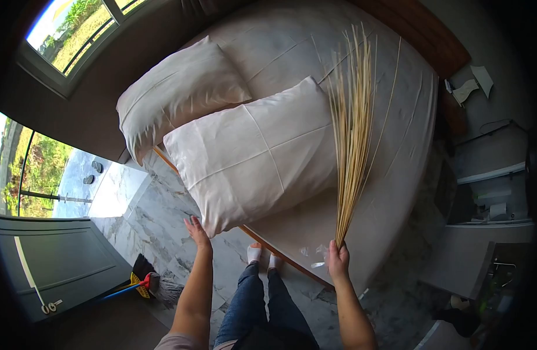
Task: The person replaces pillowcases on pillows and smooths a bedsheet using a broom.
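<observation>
My right hand [338, 259] is closed around the base of a bundle of thin straw-coloured sticks [355, 134], which fans out upward over the bed. My left hand [197, 232] has its fingers spread beside the lower left corner of the nearer pale pillow [260, 154]; whether it touches the fabric is hard to tell. A second pale pillow [178, 90] lies behind it. Both pillows rest on the bed [292, 46] with its light sheet. Small clear plastic pieces [318, 264] lie on the sheet left of my right hand.
A wooden bed edge [312, 274] runs just ahead of my feet. Brushes [158, 286] stand at the lower left by a grey cabinet [64, 262]. Marble floor [158, 204] shows left of the bed. Shelves [493, 201] stand at the right.
</observation>
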A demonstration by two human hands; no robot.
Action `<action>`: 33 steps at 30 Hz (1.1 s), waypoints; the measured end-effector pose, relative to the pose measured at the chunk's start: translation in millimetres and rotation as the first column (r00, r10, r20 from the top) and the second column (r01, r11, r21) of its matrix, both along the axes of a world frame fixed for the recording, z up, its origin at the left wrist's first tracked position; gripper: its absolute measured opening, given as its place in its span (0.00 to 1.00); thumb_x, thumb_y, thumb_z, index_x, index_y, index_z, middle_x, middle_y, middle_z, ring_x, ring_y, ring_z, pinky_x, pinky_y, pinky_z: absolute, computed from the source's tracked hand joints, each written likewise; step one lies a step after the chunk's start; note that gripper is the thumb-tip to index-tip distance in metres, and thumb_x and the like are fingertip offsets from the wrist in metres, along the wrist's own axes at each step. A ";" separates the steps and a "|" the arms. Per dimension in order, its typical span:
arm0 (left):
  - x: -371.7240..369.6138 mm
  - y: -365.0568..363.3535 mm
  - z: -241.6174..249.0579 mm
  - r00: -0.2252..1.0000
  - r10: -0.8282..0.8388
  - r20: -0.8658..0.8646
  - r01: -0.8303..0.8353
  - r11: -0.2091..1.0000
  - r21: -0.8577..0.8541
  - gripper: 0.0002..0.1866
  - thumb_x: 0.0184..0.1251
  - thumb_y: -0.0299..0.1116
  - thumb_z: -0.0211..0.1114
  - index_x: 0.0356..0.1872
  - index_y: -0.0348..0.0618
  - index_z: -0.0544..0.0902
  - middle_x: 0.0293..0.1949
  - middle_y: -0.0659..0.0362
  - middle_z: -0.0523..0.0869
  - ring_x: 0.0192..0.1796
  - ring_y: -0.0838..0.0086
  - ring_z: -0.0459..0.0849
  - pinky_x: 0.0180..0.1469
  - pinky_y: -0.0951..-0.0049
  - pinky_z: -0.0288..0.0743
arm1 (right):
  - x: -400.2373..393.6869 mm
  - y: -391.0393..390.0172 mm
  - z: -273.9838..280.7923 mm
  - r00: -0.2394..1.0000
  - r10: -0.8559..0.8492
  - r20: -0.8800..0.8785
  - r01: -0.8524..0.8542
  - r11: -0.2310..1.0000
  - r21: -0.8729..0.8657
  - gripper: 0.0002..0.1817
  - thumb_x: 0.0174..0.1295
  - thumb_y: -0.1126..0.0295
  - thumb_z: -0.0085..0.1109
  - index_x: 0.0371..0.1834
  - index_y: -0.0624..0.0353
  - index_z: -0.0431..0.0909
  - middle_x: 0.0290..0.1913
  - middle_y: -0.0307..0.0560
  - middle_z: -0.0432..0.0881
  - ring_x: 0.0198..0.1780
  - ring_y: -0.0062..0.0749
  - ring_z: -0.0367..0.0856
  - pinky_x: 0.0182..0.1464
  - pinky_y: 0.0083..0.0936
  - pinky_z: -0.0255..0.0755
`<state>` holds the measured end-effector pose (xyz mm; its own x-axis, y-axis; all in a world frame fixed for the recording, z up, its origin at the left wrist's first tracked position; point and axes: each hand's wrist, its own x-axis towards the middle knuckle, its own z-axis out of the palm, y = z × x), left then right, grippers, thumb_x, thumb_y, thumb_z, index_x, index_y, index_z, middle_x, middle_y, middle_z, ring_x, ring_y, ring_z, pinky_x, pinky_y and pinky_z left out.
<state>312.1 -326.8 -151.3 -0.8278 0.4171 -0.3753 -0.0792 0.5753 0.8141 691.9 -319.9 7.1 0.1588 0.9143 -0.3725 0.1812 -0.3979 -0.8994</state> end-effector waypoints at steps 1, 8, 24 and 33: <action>-5.9 16.1 -2.0 0.996 -0.082 0.047 0.081 0.996 0.029 0.48 0.57 0.67 0.47 0.68 0.43 0.45 0.68 0.46 0.45 0.69 0.54 0.48 0.67 0.59 0.44 | -4.7 6.6 -5.7 0.986 -0.149 -0.078 0.137 0.980 -0.144 0.15 0.64 0.61 0.48 0.30 0.63 0.69 0.18 0.39 0.67 0.21 0.23 0.65 0.26 0.23 0.65; -8.9 61.8 -17.4 0.813 -0.253 0.524 0.179 0.966 0.188 0.61 0.48 0.64 0.62 0.67 0.43 0.28 0.69 0.49 0.46 0.67 0.54 0.53 0.64 0.55 0.53 | -49.3 0.8 26.0 0.648 0.740 0.178 -0.724 0.672 -0.155 0.14 0.61 0.58 0.52 0.36 0.59 0.74 0.21 0.45 0.73 0.25 0.31 0.72 0.32 0.25 0.66; 75.1 42.1 184.2 0.603 -0.421 0.677 -0.019 0.842 0.540 0.27 0.62 0.47 0.54 0.57 0.40 0.68 0.53 0.54 0.75 0.54 0.66 0.74 0.56 0.64 0.68 | 41.6 -29.6 7.2 0.968 0.112 0.226 -0.159 0.967 0.201 0.14 0.63 0.59 0.50 0.29 0.60 0.68 0.17 0.40 0.69 0.18 0.30 0.70 0.23 0.28 0.65; 136.7 -141.0 359.9 0.956 -0.110 0.272 -0.106 0.736 0.669 0.28 0.60 0.42 0.58 0.57 0.34 0.65 0.51 0.51 0.73 0.51 0.65 0.75 0.49 0.67 0.73 | 201.9 -42.4 -108.7 0.972 0.123 0.202 -0.017 0.889 -0.458 0.19 0.64 0.53 0.45 0.33 0.61 0.68 0.18 0.43 0.73 0.16 0.32 0.73 0.17 0.28 0.67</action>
<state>448.7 -467.8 208.6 -0.7327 0.6486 -0.2061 -0.3596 -0.1119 0.9264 893.8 -362.3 -101.6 0.2269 0.6672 -0.7095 0.3951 -0.7289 -0.5591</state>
